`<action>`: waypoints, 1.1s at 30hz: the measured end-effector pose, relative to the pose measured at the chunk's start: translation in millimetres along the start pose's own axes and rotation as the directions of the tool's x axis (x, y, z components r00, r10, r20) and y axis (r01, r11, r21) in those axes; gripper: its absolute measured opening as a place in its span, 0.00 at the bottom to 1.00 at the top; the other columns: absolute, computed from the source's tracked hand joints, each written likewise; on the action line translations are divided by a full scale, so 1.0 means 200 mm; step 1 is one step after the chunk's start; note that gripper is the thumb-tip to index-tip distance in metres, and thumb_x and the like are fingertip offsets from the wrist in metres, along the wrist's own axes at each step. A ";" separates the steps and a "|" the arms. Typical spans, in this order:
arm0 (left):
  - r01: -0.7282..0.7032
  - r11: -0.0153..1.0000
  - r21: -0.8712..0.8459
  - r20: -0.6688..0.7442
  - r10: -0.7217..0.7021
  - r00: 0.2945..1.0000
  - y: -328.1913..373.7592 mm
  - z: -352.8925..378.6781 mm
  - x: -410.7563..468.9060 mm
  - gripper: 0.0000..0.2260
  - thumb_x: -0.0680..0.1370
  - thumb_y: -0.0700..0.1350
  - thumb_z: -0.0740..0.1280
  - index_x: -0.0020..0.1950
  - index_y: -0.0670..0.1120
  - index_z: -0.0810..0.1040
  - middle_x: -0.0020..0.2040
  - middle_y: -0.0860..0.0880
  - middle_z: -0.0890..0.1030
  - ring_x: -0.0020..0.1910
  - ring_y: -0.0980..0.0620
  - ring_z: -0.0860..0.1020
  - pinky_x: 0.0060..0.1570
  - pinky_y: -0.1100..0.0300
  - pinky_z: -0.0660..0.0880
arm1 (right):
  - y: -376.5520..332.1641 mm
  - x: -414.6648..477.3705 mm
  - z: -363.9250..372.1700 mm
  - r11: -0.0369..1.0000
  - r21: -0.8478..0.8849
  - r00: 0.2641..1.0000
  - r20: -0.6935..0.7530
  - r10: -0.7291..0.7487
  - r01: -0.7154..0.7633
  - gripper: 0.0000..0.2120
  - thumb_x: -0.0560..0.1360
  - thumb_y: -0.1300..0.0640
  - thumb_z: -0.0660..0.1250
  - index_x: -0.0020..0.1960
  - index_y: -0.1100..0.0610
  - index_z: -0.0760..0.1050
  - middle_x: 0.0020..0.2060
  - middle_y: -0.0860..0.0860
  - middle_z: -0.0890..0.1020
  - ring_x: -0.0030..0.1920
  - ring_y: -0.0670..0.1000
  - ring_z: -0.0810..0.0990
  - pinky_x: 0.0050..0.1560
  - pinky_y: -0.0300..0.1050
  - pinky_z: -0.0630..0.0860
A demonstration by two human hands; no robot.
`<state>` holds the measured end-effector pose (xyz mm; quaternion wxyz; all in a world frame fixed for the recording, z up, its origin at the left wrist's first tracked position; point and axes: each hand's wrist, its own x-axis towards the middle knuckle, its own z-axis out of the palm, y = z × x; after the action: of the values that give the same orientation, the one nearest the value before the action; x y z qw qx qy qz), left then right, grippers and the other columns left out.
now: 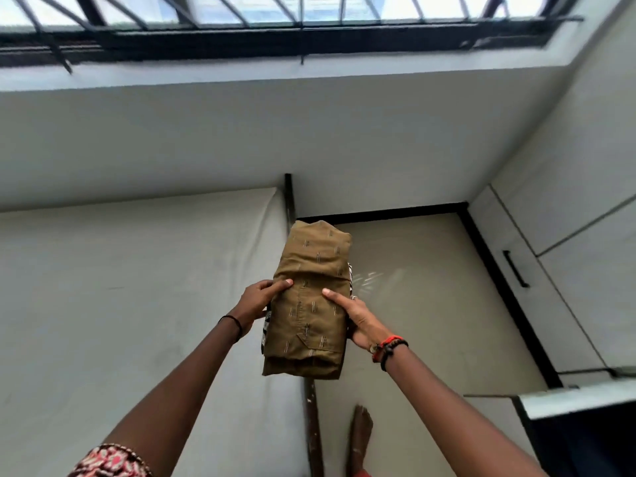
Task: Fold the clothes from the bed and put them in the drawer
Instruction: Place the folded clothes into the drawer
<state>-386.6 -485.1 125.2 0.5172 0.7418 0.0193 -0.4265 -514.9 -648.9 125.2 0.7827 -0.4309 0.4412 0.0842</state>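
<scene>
A folded olive-brown shirt [311,304] with small dash marks tops a stack held in the air above the bed's edge. A black-and-white patterned garment [266,325] peeks out beneath it on both sides. My left hand [258,304] grips the stack's left side, thumb on top. My right hand [358,318] grips the right side, thumb on top and fingers underneath. The bed [120,287] with its bare pale mattress lies to the left. A white cabinet with a black handle [515,268] stands along the right wall; I cannot tell which part is the drawer.
A dark bed-frame rail [311,425] runs along the mattress edge. A bare foot [359,438] stands on the beige floor [413,304]. A barred window [275,15] spans the far wall. A dark open unit with a white top [578,401] sits at the lower right.
</scene>
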 end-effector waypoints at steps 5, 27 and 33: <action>-0.036 0.992 0.118 0.163 0.016 0.987 0.05 0.48 -0.18 0.19 0.70 0.56 0.74 0.56 0.47 0.79 0.54 0.49 0.79 0.53 0.51 0.77 0.48 0.57 0.74 | 0.11 -0.31 -0.44 0.988 0.147 0.992 -0.121 -0.024 0.042 0.18 0.68 0.52 0.76 0.54 0.57 0.78 0.51 0.55 0.84 0.52 0.55 0.82 0.55 0.52 0.78; -0.217 0.799 0.561 0.636 -0.247 0.731 -0.50 3.09 -0.81 0.14 0.74 0.56 0.69 0.54 0.49 0.78 0.47 0.51 0.80 0.44 0.56 0.78 0.38 0.65 0.74 | 1.09 -1.40 -2.57 0.630 0.719 0.839 -0.510 0.191 0.294 0.18 0.68 0.50 0.75 0.55 0.56 0.79 0.49 0.57 0.84 0.53 0.59 0.82 0.48 0.54 0.80; -0.252 0.657 0.711 0.604 -0.387 0.697 -0.91 3.60 -0.82 0.22 0.73 0.58 0.70 0.56 0.40 0.79 0.55 0.41 0.81 0.53 0.44 0.80 0.55 0.51 0.76 | 1.47 -1.46 -2.99 0.562 0.786 0.789 -0.508 0.347 0.258 0.24 0.65 0.49 0.78 0.57 0.57 0.78 0.52 0.59 0.83 0.55 0.60 0.80 0.55 0.67 0.75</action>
<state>-1018.8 -897.5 22.5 0.1101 0.6582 -0.3299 -0.6677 -1210.2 -843.2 27.9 0.6996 -0.0039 0.6673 -0.2553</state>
